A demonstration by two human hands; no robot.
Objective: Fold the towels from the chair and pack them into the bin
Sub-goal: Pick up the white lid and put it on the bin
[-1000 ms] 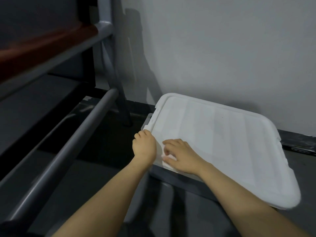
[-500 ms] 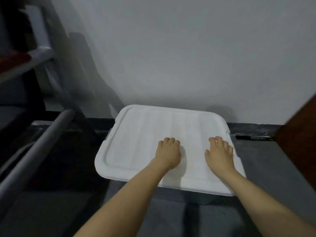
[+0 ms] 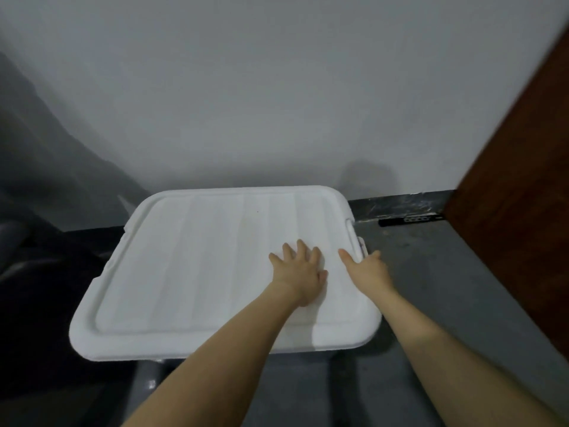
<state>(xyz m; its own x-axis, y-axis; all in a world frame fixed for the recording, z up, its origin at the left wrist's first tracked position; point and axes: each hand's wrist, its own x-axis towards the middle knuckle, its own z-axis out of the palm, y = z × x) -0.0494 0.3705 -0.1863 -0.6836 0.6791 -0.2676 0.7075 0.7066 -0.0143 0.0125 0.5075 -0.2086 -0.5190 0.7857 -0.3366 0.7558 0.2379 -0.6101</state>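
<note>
Bin (image 3: 308, 354): on the floor (image 3: 431, 272) against the wall (image 3: 277, 87), almost wholly hidden beneath its lid; only a thin strip of the body shows under the near edge. No towels and no chair in view.

Dark shape (image 3: 37, 288), far left: blurred, not identifiable.

Lid (image 3: 200, 272): white, ribbed, rounded corners, seated flat on the bin. Long axis runs left to right.

Left hand (image 3: 300, 272): palm down on the right half of the lid, fingers straight and spread, pressing or resting; no grip taken.

Right hand (image 3: 368, 269): at the lid's right edge, thumb lying on the top surface, fingers reaching over the rim toward the latch (image 3: 357, 241). Fingertips hidden behind the edge, so whether the grip has closed on latch or rim cannot be told.

Black object (image 3: 409, 220): on the floor by the skirting, right of the bin, well apart from both hands.

Brown panel (image 3: 523, 180): far right, possibly a door.

Judgement: lid not yet off, packing not begun. The latch lies just beyond the right hand, which is the nearer; the left appears placed to steady the lid during release.
</note>
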